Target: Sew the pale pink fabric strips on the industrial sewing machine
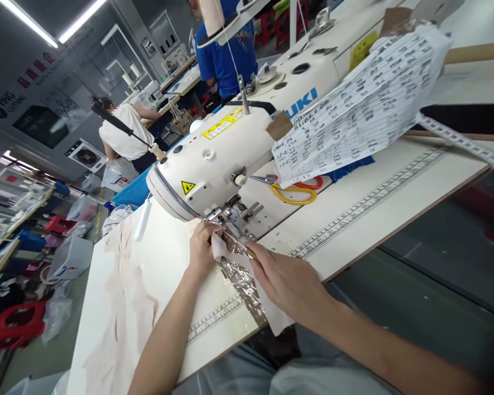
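Below the needle end of a white sewing machine (214, 164), my left hand (201, 247) pinches a pale pink piece of fabric (219, 247) close to the presser foot (233, 216). My right hand (282, 274) is closed around a thin pointed metal tool (239, 244), its tip directed at the foot area; its exact kind is unclear. The fabric runs under my right hand and hangs over the table's front edge. Crinkled clear plastic film (242, 280) lies between my hands, beside the fabric. My left fingertips are partly hidden by the machine head.
More pale pink fabric (123, 291) lies on the table's left. Yellow-handled scissors (294, 195) rest behind the needle area, under handwritten paper sheets (354, 109) fixed to the machine. Ruler markings (366, 203) run along the tabletop. Two people (226, 55) are farther back.
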`<act>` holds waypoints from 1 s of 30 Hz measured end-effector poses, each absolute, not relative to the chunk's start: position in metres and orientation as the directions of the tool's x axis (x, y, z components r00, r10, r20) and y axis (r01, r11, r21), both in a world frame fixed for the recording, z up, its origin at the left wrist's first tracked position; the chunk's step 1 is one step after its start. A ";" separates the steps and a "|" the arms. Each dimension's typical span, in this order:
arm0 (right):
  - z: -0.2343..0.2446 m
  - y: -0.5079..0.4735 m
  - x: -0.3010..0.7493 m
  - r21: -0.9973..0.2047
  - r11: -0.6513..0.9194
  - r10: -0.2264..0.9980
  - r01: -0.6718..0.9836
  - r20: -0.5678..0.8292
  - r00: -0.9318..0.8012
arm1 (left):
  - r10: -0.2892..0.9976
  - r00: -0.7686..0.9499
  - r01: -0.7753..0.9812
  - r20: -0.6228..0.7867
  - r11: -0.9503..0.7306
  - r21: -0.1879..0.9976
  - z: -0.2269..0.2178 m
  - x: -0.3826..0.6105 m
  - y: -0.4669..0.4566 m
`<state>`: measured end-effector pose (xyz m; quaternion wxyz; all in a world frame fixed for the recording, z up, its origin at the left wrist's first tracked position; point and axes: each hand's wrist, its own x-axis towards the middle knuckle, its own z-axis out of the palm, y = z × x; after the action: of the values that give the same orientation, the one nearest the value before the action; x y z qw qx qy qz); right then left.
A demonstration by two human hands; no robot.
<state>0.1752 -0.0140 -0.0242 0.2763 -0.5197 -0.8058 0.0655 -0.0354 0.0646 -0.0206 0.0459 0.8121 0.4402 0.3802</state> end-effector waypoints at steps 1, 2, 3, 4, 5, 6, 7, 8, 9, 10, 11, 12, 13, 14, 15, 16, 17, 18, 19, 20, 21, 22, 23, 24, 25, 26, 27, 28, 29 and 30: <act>-0.024 -0.011 0.174 -0.358 0.435 0.879 0.826 0.366 -0.305 | 0.751 0.321 0.672 0.578 -0.610 0.420 -0.020 -0.035 0.065; -0.023 -0.008 0.172 -0.329 0.424 0.885 0.844 0.349 -0.308 | 0.753 0.316 0.664 0.577 -0.610 0.432 -0.020 -0.035 0.065; -0.022 -0.006 0.171 -0.308 0.416 0.890 0.856 0.331 -0.313 | 0.758 0.310 0.659 0.573 -0.606 0.446 -0.020 -0.035 0.065; -0.021 -0.004 0.170 -0.297 0.416 0.892 0.859 0.316 -0.323 | 0.765 0.304 0.655 0.568 -0.600 0.459 -0.020 -0.035 0.065; -0.020 -0.002 0.170 -0.293 0.427 0.889 0.855 0.308 -0.338 | 0.773 0.297 0.654 0.560 -0.592 0.471 -0.020 -0.035 0.065; -0.019 -0.001 0.169 -0.293 0.445 0.882 0.846 0.309 -0.357 | 0.782 0.290 0.656 0.551 -0.582 0.481 -0.021 -0.035 0.065; -0.019 0.000 0.169 -0.293 0.461 0.874 0.838 0.316 -0.370 | 0.791 0.282 0.659 0.543 -0.571 0.490 -0.021 -0.035 0.066; -0.018 0.001 0.169 -0.292 0.475 0.866 0.830 0.325 -0.381 | 0.799 0.274 0.661 0.534 -0.560 0.499 -0.022 -0.035 0.066; -0.018 0.001 0.169 -0.291 0.482 0.861 0.826 0.329 -0.387 | 0.806 0.268 0.663 0.528 -0.552 0.506 -0.022 -0.035 0.066; -0.018 0.002 0.168 -0.289 0.484 0.861 0.826 0.329 -0.389 | 0.810 0.263 0.664 0.525 -0.546 0.511 -0.023 -0.035 0.066; -0.019 0.002 0.168 -0.288 0.476 0.865 0.831 0.323 -0.384 | 0.811 0.260 0.663 0.524 -0.544 0.514 -0.023 -0.035 0.066; -0.019 0.002 0.167 -0.290 0.466 0.871 0.836 0.313 -0.377 | 0.810 0.259 0.662 0.526 -0.545 0.514 -0.023 -0.036 0.066; -0.019 0.002 0.167 -0.294 0.456 0.878 0.840 0.302 -0.371 | 0.809 0.259 0.662 0.528 -0.547 0.513 -0.023 -0.035 0.066; -0.019 0.002 0.166 -0.298 0.445 0.885 0.845 0.291 -0.364 | 0.808 0.260 0.662 0.529 -0.548 0.512 -0.023 -0.035 0.066; -0.019 0.003 0.166 -0.302 0.436 0.890 0.847 0.281 -0.358 | 0.807 0.262 0.662 0.529 -0.549 0.510 -0.023 -0.035 0.066; -0.019 0.003 0.165 -0.306 0.433 0.893 0.848 0.277 -0.356 | 0.808 0.262 0.666 0.528 -0.548 0.507 -0.023 -0.035 0.066; -0.019 0.003 0.165 -0.309 0.431 0.894 0.848 0.276 -0.354 | 0.809 0.262 0.671 0.526 -0.545 0.503 -0.023 -0.035 0.065; -0.019 0.003 0.164 -0.310 0.431 0.894 0.847 0.276 -0.354 | 0.810 0.262 0.676 0.525 -0.542 0.498 -0.022 -0.035 0.065; -0.019 0.004 0.164 -0.311 0.429 0.895 0.848 0.276 -0.352 | 0.810 0.263 0.681 0.524 -0.541 0.494 -0.022 -0.034 0.065; -0.018 0.004 0.163 -0.310 0.427 0.896 0.849 0.274 -0.350 | 0.809 0.265 0.684 0.524 -0.541 0.490 -0.022 -0.034 0.065; -0.018 0.004 0.163 -0.307 0.422 0.898 0.853 0.269 -0.347 | 0.809 0.265 0.686 0.524 -0.541 0.487 -0.022 -0.034 0.065; -0.017 0.005 0.163 -0.301 0.417 0.901 0.858 0.262 -0.346 | 0.808 0.266 0.686 0.525 -0.542 0.486 -0.022 -0.034 0.066; -0.016 0.005 0.163 -0.292 0.414 0.903 0.862 0.251 -0.349 | 0.807 0.268 0.685 0.526 -0.543 0.485 -0.022 -0.034 0.066; -0.015 0.005 0.163 -0.283 0.415 0.904 0.865 0.237 -0.356 | 0.806 0.269 0.685 0.527 -0.545 0.483 -0.022 -0.034 0.066; -0.013 0.005 0.163 -0.276 0.415 0.905 0.867 0.220 -0.363 | 0.806 0.272 0.688 0.525 -0.544 0.479 -0.021 -0.034 0.066; -0.012 0.004 0.163 -0.274 0.413 0.908 0.868 0.203 -0.368 | 0.808 0.276 0.694 0.520 -0.542 0.473 -0.020 -0.034 0.066; -0.011 0.004 0.163 -0.277 0.409 0.910 0.869 0.188 -0.368 | 0.811 0.280 0.702 0.513 -0.537 0.467 -0.020 -0.035 0.066; -0.010 0.004 0.162 -0.285 0.404 0.913 0.869 0.176 -0.367 | 0.817 0.281 0.711 0.504 -0.530 0.462 -0.019 -0.036 0.066; -0.009 0.004 0.162 -0.295 0.398 0.916 0.868 0.171 -0.362 | 0.823 0.280 0.718 0.494 -0.521 0.461 -0.019 -0.036 0.066; -0.009 0.004 0.162 -0.305 0.397 0.917 0.865 0.168 -0.362 | 0.830 0.276 0.723 0.485 -0.512 0.465 -0.018 -0.037 0.065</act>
<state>0.1618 0.0037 -0.0089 0.1567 -0.5428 -0.8210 0.0824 -0.0368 0.0654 -0.0183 0.0764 0.7952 0.4882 0.3516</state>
